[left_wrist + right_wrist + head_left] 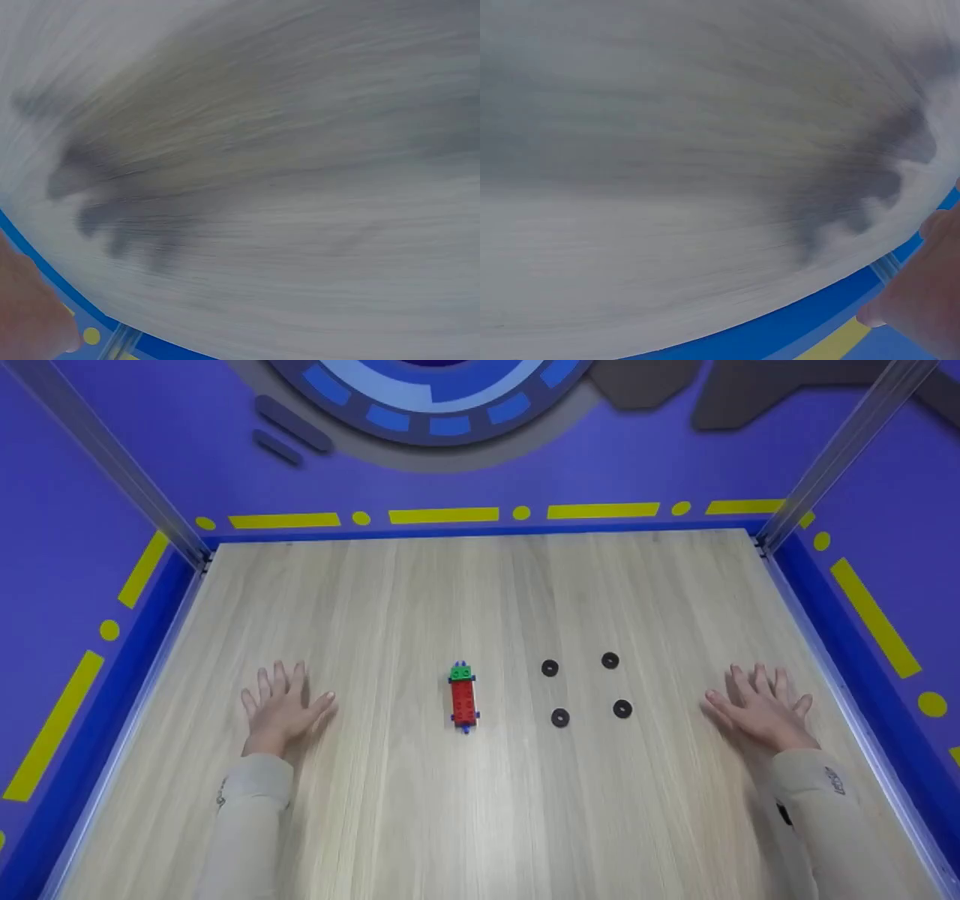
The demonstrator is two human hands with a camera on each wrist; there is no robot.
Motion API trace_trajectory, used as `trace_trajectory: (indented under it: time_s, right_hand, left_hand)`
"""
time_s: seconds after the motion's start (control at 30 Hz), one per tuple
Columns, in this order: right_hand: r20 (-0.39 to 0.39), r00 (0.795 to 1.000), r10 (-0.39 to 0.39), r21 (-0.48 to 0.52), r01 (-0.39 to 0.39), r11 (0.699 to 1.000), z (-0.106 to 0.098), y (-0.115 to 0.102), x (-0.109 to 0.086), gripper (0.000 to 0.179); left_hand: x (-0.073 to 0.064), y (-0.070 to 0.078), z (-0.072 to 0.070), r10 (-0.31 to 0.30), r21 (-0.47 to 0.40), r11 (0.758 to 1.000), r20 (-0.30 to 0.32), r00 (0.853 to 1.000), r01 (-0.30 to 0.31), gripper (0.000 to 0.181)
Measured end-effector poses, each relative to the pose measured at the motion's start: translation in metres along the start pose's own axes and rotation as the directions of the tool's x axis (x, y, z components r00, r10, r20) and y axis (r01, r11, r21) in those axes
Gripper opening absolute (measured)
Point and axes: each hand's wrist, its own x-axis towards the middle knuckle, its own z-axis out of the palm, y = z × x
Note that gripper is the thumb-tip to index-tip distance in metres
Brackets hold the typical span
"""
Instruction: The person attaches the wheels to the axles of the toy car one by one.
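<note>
My left hand [281,712] is spread with straight fingers over the left part of the table, holding nothing. On the right side my right hand [765,712] is spread the same way, also holding nothing. Between them lies a narrow toy-brick car body [464,701], red with a green end and small blue pegs at its sides and ends. Several black toy wheels [560,718] lie flat and apart between the car body and my right hand. In the wrist views, only part of the left hand [34,307] and right hand [922,292] shows, above hand shadows on the wood.
The wooden table [420,810] is bounded by a blue back wall [450,487] and blue side walls with yellow marks. Metal posts [840,457] stand at the back corners. Long sleeves cover both forearms.
</note>
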Motion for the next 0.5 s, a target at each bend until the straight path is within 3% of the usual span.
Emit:
trace_trajectory:
  time_s: [0.23, 0.5]
  right_hand:
    - [0.017, 1.000, -0.007, -0.009, 0.007, 1.000, -0.008, -0.005, 0.004, 0.089]
    - [0.013, 0.999, -0.031, -0.030, 0.031, 0.999, -0.014, -0.021, 0.012, 0.089]
  left_hand:
    - [0.006, 0.012, -0.006, 0.014, 0.016, 1.000, 0.017, 1.000, -0.014, 0.087]
    - [0.018, 0.039, -0.007, 0.063, 0.046, 0.997, 0.033, 0.997, -0.064, 0.085]
